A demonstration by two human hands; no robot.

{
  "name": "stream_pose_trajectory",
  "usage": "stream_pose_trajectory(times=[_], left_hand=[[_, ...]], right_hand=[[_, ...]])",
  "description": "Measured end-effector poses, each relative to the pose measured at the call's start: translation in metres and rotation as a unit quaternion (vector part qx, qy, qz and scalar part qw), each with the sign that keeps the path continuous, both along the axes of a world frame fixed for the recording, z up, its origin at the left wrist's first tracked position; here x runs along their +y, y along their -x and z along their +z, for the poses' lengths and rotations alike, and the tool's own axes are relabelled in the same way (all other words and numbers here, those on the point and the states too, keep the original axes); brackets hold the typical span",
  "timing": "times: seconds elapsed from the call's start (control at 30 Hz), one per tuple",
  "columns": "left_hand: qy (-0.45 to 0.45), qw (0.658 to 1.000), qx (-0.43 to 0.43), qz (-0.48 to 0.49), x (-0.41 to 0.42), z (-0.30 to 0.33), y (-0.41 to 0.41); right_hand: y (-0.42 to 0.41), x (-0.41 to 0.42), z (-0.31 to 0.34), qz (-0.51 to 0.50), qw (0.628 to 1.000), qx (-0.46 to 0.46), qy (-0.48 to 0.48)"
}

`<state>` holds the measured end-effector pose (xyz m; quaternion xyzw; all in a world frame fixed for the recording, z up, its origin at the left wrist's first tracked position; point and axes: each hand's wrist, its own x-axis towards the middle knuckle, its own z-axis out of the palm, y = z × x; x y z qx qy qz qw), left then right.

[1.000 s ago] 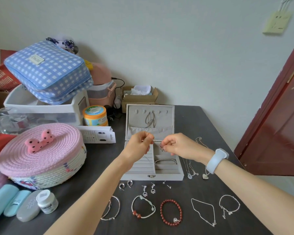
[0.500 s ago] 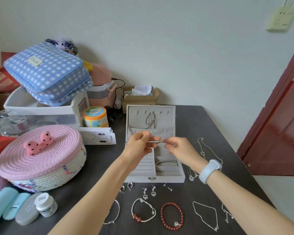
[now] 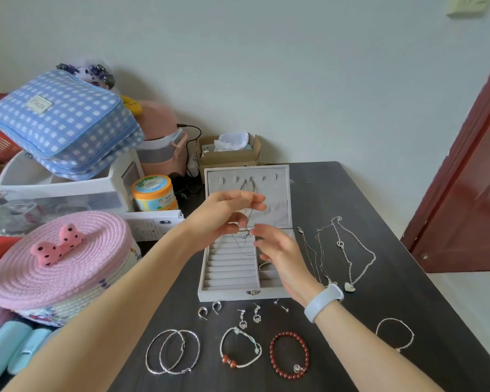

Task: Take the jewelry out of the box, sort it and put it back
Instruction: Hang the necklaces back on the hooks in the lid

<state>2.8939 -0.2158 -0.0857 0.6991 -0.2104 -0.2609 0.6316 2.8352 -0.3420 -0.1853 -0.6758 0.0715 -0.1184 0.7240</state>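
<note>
Your left hand (image 3: 227, 213) pinches the thin chain (image 3: 245, 236) above the open box (image 3: 246, 294), its length hanging straight down toward the ring rows, while your right hand (image 3: 277, 250), fingers loose, waits just beside its lower end.

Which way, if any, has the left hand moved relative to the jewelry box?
Yes. The left hand has risen from the hinge line of the jewelry box to in front of its open lid, pinching a thin chain.
</note>
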Motion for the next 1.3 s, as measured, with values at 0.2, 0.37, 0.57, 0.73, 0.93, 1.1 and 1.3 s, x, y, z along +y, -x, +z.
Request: stream_pose_trajectory(times=[0.2, 0.37, 0.57, 0.73, 0.93, 1.1, 1.3], left_hand=[[0.054, 0.998, 0.041, -0.017, 0.004, 0.001, 0.002], [0.102, 0.993, 0.045, 0.033, 0.014, -0.008, 0.002], [0.135, 0.986, 0.057, 0.084, 0.027, -0.036, 0.005], [0.113, 0.987, 0.08, 0.079, 0.03, -0.049, 0.002], [-0.125, 0.973, -0.172, 0.084, 0.038, -0.032, -0.012], [-0.182, 0.931, -0.294, 0.115, 0.036, -0.024, -0.022], [-0.018, 0.993, -0.105, 0.057, 0.027, -0.01, -0.014]], right_hand=[[-0.006, 0.007, 0.009, 0.013, 0.999, -0.033, -0.005], [-0.006, 0.0, 0.012, -0.004, 0.998, -0.029, 0.062], [-0.007, -0.02, 0.036, -0.011, 0.993, -0.037, 0.109], [-0.012, -0.038, 0.055, 0.016, 0.992, -0.001, 0.128], [0.0, -0.045, 0.047, 0.061, 0.997, 0.008, 0.052], [0.009, -0.04, 0.041, 0.211, 0.948, 0.12, 0.205], [-0.005, -0.025, 0.044, 0.04, 0.99, 0.023, 0.137]])
